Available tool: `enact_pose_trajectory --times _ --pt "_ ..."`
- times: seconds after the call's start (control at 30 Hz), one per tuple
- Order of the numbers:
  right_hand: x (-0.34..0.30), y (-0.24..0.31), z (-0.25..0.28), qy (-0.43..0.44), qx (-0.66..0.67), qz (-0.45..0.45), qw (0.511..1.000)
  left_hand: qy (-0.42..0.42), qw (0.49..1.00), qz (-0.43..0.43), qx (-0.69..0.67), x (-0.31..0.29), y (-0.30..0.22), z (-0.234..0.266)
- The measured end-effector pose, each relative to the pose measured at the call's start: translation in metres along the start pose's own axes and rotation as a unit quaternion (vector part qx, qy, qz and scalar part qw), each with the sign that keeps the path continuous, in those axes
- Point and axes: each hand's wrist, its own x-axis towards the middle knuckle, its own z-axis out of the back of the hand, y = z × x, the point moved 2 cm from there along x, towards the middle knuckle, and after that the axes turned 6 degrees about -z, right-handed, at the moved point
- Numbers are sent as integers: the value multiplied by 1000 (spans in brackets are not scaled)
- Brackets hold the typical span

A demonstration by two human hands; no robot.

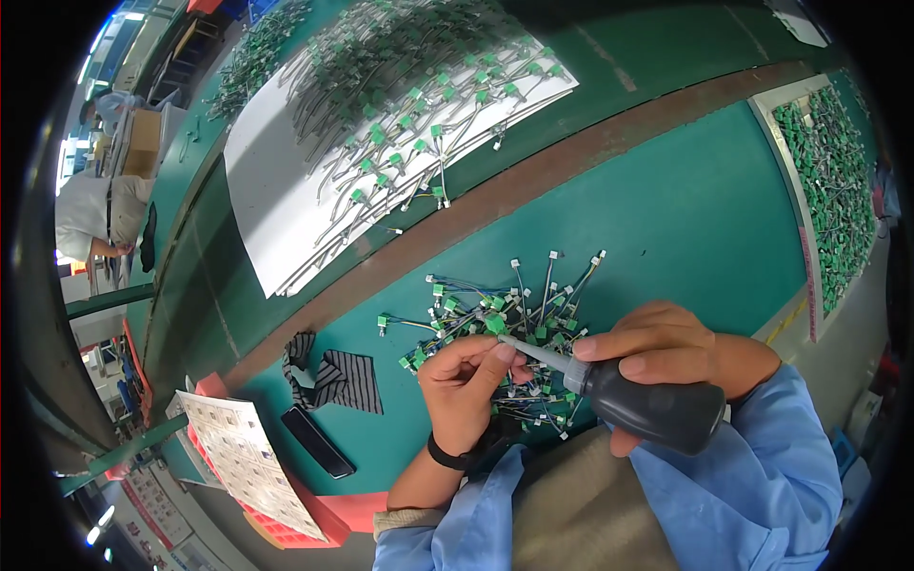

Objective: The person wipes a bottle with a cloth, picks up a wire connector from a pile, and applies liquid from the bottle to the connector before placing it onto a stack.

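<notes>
My right hand grips a dark grey squeeze bottle, tilted so that its long grey nozzle points left. The nozzle tip meets the fingertips of my left hand, whose thumb and forefinger are pinched together. A green connector shows right at those fingertips and appears to be held there; the fingers hide its wires. Beneath and beyond both hands lies a loose pile of wire harnesses, with green connectors, small white plugs and thin wires.
Many harnesses lie on a white sheet beyond a brown ledge. A tray of green connectors stands at right. On the green mat, left, are a striped cloth and phone. Another person is at far left.
</notes>
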Motion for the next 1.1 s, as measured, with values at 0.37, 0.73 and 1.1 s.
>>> enact_pose_trajectory --times 0.37,0.73,1.1 --pt "4 3 5 41 13 -23 999 22 999 -5 -29 1 1 4" --pt "1 -1 1 16 -2 -1 1000 19 999 1 -35 0 1 4" --pt "1 -2 0 1 -5 11 1000 27 999 5 -35 0 1 4"
